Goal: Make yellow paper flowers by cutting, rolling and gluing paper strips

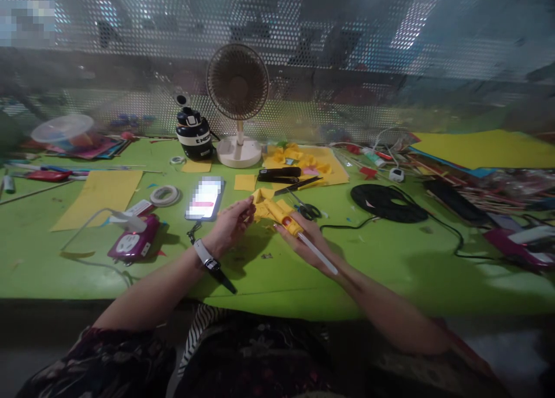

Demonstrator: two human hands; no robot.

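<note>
Over the green table (277, 276), both hands hold a folded yellow paper flower (272, 209). My left hand (232, 223), with a watch on its wrist, pinches the flower's left side. The fingers of my right hand (306, 233) close around its right side and around a thin white stick (318, 254) that runs back along my wrist. Black-handled scissors (307, 209) lie just behind my right hand. A lit phone (204, 198) lies to the left of my left hand.
A small desk fan (237, 100) and a black-and-white bottle (193, 135) stand at the back. Yellow paper sheets (99, 192), tape rolls (165, 195), a pink power strip (133, 242), a stapler (279, 174) and a black coiled cable (388, 202) lie around. More sheets and sticks crowd the right.
</note>
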